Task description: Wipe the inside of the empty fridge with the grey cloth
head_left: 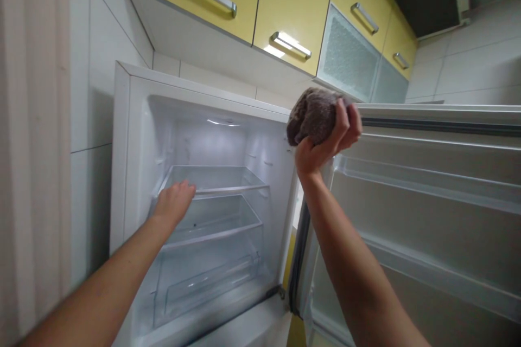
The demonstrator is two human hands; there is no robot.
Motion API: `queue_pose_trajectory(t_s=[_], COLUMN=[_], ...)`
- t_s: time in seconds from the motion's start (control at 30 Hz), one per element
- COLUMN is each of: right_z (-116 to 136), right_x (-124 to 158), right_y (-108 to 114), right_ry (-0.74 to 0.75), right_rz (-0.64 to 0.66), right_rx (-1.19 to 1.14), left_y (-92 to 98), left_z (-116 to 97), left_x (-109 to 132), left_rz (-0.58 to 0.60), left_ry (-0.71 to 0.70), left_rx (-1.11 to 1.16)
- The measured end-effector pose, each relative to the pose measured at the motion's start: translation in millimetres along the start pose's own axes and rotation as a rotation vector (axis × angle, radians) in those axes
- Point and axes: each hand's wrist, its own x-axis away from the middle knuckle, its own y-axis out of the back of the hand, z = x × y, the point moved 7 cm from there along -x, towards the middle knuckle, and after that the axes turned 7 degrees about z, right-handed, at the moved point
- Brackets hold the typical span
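Observation:
An open white fridge (122, 135) stands in front of me with clear glass shelves inside. My left hand (174, 203) reaches in and rests on the front edge of the upper glass shelf (228, 188); its fingers are curled over the edge. My right hand (328, 141) is raised at the top right corner of the fridge opening, fingers closed round a bunched brown-grey cloth (311, 115). A lower shelf (220, 233) and a clear drawer (211, 282) sit beneath.
The fridge door (427, 200) hangs open to the right, with clear door racks. Yellow wall cabinets (293, 0) with metal handles run overhead. White tiled wall and a pale curtain (32, 146) are on the left.

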Motion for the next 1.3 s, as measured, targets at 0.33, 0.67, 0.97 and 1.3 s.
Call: queue_pose_trajectory(t_s=[0.33,0.67,0.97,1.3], right_z=[5.0,-4.1,59.3,310.3], right_x=[8.8,25.0,12.8,36.1], right_y=[-113.5,-120.6,-110.8,-53.0], right_ry=[-0.037,-0.383,-0.017,0.760], right_rz=[0.403,0.296,0.368,0.588], right_rx=[0.023,-0.295,-0.316,-0.452], left_y=[1.8,-1.2,-2.7,-5.0], left_z=[0.6,2.8,0.1,-2.3], left_x=[1.9,1.5,2.6,14.1], left_rz=[-0.003,-0.036,-0.121,-0.265], left_ry=[-0.002,-0.011,-0.022,0.027], left_rx=[-0.008,0.024,0.079,0.133])
